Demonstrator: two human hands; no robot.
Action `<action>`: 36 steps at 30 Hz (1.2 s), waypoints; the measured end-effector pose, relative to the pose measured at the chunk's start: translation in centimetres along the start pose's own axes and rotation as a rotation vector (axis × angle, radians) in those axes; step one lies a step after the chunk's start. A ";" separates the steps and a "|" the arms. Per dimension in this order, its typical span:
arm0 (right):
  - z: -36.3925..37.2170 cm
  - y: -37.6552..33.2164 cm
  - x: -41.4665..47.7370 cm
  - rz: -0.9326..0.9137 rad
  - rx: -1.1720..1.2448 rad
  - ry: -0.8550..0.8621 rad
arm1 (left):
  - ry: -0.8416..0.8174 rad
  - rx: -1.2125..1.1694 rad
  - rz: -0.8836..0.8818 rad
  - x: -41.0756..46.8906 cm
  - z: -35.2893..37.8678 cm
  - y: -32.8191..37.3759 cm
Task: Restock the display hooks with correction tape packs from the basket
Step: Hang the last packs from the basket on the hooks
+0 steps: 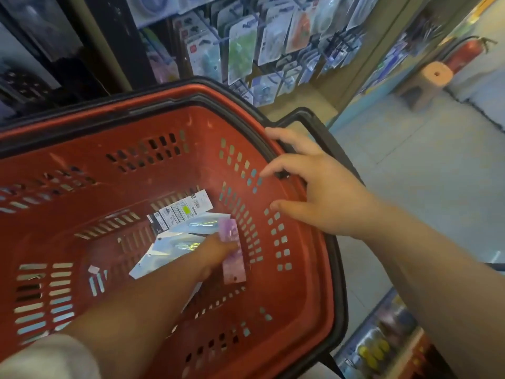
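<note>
Left hand reaches down into the red basket, fingers gripping a pink pack; right hand hovers over the rim, fingers spread loose.

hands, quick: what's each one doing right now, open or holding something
Left hand: grips the pink pack down in the basket.
Right hand: open, fingers spread at the basket's rim, holding nothing.
</note>
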State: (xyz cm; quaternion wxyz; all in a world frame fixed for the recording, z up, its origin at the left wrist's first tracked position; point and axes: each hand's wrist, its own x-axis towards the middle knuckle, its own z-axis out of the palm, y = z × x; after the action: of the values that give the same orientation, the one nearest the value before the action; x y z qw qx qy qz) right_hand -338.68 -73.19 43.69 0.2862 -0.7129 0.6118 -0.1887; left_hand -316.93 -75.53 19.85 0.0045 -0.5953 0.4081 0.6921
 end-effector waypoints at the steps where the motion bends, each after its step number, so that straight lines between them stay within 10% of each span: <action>1: 0.1 -0.1 0.0 -0.005 -0.002 0.001 | 0.022 0.066 0.027 -0.5 -0.6 0.4; 13: -0.1 0.4 0.2 0.011 -0.015 0.002 | 0.564 0.985 0.389 -0.1 -11.0 1.8; 25: -0.1 0.4 0.3 0.026 -0.020 -0.002 | 0.512 1.083 0.218 0.4 -9.8 1.6; 30: 0.0 0.2 0.2 0.023 -0.016 0.008 | 0.375 0.717 0.163 0.0 -10.0 1.9; 36: 0.0 0.0 0.1 0.023 -0.007 0.011 | 0.344 1.032 0.274 -0.5 -9.4 1.3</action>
State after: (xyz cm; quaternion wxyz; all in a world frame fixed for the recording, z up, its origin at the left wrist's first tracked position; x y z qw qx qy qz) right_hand -338.63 -73.25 43.69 0.2826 -0.7055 0.6224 -0.1873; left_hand -309.73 -81.55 21.36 0.1385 -0.5618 0.7623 0.2899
